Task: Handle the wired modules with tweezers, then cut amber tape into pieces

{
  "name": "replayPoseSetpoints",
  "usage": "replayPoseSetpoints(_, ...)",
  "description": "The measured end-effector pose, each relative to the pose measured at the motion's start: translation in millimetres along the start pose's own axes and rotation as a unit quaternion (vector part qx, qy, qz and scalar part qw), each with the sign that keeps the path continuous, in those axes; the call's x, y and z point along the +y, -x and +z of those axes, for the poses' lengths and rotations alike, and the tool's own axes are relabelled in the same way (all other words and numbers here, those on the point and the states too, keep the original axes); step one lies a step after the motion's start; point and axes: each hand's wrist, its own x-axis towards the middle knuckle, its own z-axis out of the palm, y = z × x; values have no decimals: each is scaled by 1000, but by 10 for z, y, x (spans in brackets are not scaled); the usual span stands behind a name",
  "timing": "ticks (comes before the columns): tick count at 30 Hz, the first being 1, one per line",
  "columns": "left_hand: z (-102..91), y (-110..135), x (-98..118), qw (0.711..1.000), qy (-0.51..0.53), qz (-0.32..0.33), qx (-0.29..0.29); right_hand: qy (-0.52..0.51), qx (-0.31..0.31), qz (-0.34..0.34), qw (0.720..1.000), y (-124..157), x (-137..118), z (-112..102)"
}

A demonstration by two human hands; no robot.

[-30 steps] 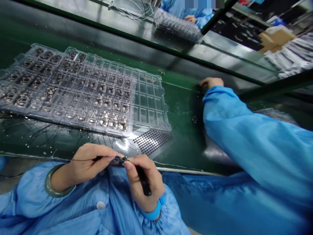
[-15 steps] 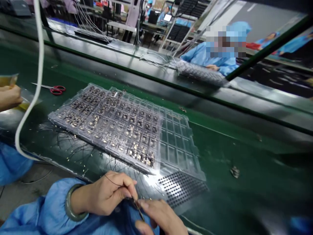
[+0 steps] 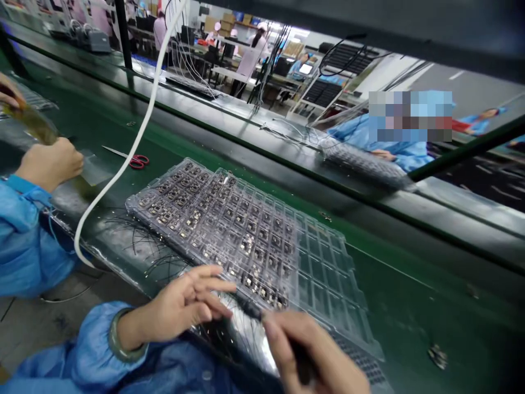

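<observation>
My left hand (image 3: 192, 298) hovers over the near edge of the bench, fingers stretched and apart, with nothing seen in it. To its right, my right hand (image 3: 320, 353) is closed, thumb and forefinger pinched. A dark, blurred thing (image 3: 248, 306) reaches from those fingertips toward my left hand; its kind is not clear, and part of what the palm holds is hidden. Just beyond both hands lies a clear plastic tray (image 3: 328, 268) with many small circuit boards (image 3: 246, 243) in its pockets. Thin black wires (image 3: 135, 235) are scattered along its near side.
Red-handled scissors (image 3: 138, 161) lie behind a hanging white cable (image 3: 153, 93). At left, a co-worker's hands (image 3: 51, 164) hold a yellowish strip (image 3: 39, 123). A black gridded sheet (image 3: 365, 361) pokes out under the tray. A small metallic clump (image 3: 437, 356) sits at right.
My hands have separated; the left has opened its fingers and the right has moved right and forward. The view has shifted, showing more of the co-worker at left.
</observation>
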Motion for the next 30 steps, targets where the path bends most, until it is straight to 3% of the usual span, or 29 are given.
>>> replayPoseSetpoints(3, -279, -37, 278, 988, -11, 71, 136, 69, 36, 51, 996, -484, 126, -58)
replayPoseSetpoints(5, -506, -63, 509, 952, 18, 133, 274, 135, 84, 70, 985, -804, 293, -21)
replayPoseSetpoints(7, -721, -75, 714, 917, 60, 170, 356, 198, 107, 68, 972, -1075, 478, 90)
replayPoseSetpoints(9, -885, -69, 853, 883, 96, 199, 415, 265, 75, 50, 960, -1259, 632, 269)
replayPoseSetpoints(11, -975, -52, 917, 863, 120, 203, 447, 305, -10, 15, 952, -1337, 728, 490)
replayPoseSetpoints(16, -981, -32, 878, 844, 152, 164, 488, 288, -199, -53, 935, -1235, 755, 998)
replayPoseSetpoints(19, -974, -34, 837, 845, 156, 153, 488, 267, -281, -73, 919, -1172, 719, 1091)
replayPoseSetpoints(26, -1023, -48, 707, 863, 133, 152, 462, 239, -282, -47, 928, -1125, 723, 847)
replayPoseSetpoints(30, -899, -89, 580, 889, 39, 176, 420, 220, -288, -51, 931, -1052, 779, 900)
